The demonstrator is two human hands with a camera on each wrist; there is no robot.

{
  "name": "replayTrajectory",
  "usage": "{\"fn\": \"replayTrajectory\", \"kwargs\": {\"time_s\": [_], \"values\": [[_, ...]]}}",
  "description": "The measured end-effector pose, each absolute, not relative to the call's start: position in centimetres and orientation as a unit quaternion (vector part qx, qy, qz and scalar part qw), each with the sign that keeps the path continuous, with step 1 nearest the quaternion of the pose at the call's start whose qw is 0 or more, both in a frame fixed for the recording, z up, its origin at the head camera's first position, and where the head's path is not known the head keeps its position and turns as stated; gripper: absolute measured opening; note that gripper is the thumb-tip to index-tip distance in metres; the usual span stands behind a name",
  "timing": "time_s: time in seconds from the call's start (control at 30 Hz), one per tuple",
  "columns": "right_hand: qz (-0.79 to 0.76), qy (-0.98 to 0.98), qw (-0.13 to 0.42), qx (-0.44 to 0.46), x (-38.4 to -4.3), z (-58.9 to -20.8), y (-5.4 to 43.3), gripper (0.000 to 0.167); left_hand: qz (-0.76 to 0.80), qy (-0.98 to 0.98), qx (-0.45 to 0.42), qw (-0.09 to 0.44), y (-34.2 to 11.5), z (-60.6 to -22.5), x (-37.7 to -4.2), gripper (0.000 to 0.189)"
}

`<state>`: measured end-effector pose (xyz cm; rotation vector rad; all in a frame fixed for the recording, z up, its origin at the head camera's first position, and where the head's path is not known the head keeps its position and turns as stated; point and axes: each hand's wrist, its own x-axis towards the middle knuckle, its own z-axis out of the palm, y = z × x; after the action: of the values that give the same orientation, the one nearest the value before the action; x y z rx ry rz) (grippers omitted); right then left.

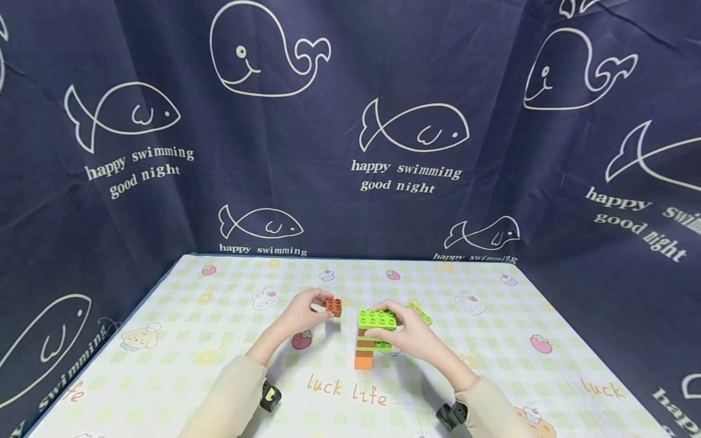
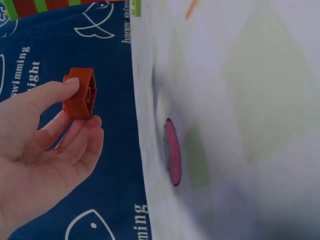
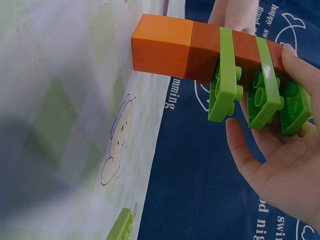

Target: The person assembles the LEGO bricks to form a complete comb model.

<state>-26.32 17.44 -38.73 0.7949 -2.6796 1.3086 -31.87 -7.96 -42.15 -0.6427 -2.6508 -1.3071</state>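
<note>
My left hand (image 1: 298, 313) pinches a reddish-brown toy building brick (image 1: 333, 307) between thumb and fingers, off the table and left of a brick tower. The left wrist view shows the hollow underside of this brick (image 2: 79, 97) facing the table. My right hand (image 1: 416, 333) grips the tower near its top, thumb on the near side. An orange brick (image 1: 363, 363) forms the tower's base. Above it, brown bricks (image 3: 204, 51) alternate with light-green plates (image 3: 227, 75) that jut out to the right. The top green plate (image 1: 376, 317) has bare studs.
A loose light-green plate (image 1: 420, 313) lies on the table behind the right hand. The table wears a checked, cartoon-printed cloth (image 1: 181, 340). Dark blue curtains (image 1: 339, 213) with fish and whale drawings hang at the back and sides.
</note>
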Motion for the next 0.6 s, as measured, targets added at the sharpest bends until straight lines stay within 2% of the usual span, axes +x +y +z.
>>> {"fn": "replayTrajectory", "kwargs": {"time_s": [0.6], "values": [[0.423, -0.869, 0.020, 0.256, -26.4, -38.6, 17.5, 0.041, -0.470, -0.843, -0.255, 0.064, -7.4, -39.5, -30.4, 0.037]]}}
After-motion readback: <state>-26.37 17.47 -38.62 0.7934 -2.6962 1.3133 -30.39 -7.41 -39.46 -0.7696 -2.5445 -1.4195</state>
